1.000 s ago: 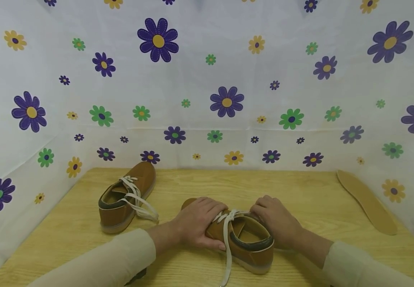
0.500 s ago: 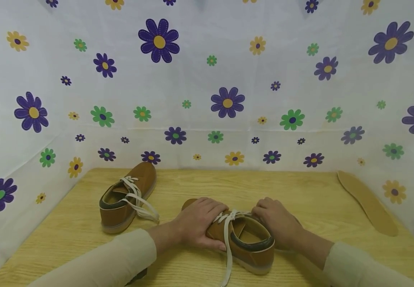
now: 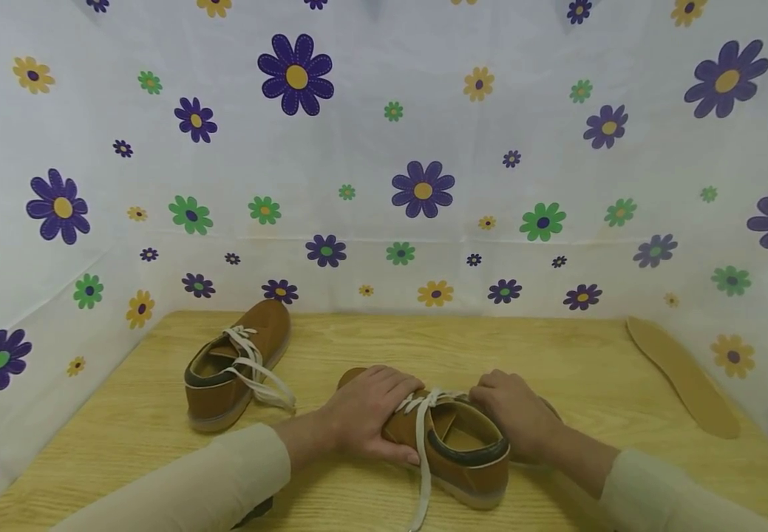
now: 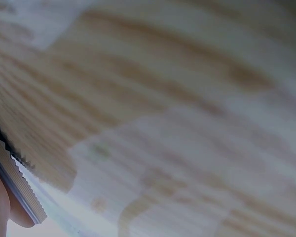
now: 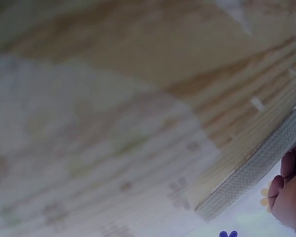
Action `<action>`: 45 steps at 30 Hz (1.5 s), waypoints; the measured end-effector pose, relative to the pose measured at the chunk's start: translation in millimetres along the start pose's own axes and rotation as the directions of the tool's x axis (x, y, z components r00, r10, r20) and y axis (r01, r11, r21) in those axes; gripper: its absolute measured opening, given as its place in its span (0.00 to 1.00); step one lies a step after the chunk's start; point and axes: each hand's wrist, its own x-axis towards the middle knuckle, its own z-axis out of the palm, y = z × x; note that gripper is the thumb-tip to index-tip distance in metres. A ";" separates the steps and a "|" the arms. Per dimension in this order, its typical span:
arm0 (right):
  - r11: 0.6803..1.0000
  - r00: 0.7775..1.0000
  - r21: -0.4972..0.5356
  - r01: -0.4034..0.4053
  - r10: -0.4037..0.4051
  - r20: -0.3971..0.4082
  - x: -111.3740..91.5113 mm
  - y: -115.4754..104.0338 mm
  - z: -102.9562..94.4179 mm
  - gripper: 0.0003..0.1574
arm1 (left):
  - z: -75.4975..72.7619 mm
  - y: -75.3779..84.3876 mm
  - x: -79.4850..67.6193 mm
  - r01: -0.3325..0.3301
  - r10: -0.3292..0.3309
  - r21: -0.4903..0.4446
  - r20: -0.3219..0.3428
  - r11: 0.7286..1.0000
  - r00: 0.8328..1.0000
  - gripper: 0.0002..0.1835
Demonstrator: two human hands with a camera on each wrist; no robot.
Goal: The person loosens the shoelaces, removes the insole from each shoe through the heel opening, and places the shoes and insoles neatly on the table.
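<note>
A brown lace-up shoe (image 3: 470, 480) with a dark padded collar lies near the front middle of the table, its toe pointing to the far left. Across its front part my left hand (image 3: 364, 414) rests with the thumb on the near side, gripping it. The left wrist view catches the ribbed sole edge (image 4: 19, 177) beside the fingertips. My right hand (image 3: 517, 414), fingers curled, holds a pale shoelace at the shoe's far right side; the woven lace (image 5: 251, 173) runs to the fingers in the right wrist view. The other lace end (image 3: 422, 458) hangs down the near side.
A second brown shoe (image 3: 224, 403) with loose white laces stands at the back left. Along the right edge of the wooden table (image 3: 384, 340) lies a tan insole (image 3: 683, 377). A flower-printed white cloth (image 3: 357, 148) surrounds the table. Something dark shows partly under the left sleeve.
My right hand has shifted very slightly to the right and nearer to me, with the lace in it. The left hand and both shoes look unmoved.
</note>
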 end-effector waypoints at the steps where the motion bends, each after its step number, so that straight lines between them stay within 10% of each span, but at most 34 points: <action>1: 1.000 1.000 -0.003 -0.008 0.008 0.012 0.1 -0.1 -0.3 0.09 | -0.1 -0.1 0.1 0.001 -0.001 -0.001 0.000 1.000 1.000 0.54; 45: 0.986 0.990 -0.120 -0.114 0.123 0.064 0.0 0.1 -0.9 0.13 | -2.4 0.0 0.6 0.002 -0.002 0.022 0.014 1.000 1.000 0.52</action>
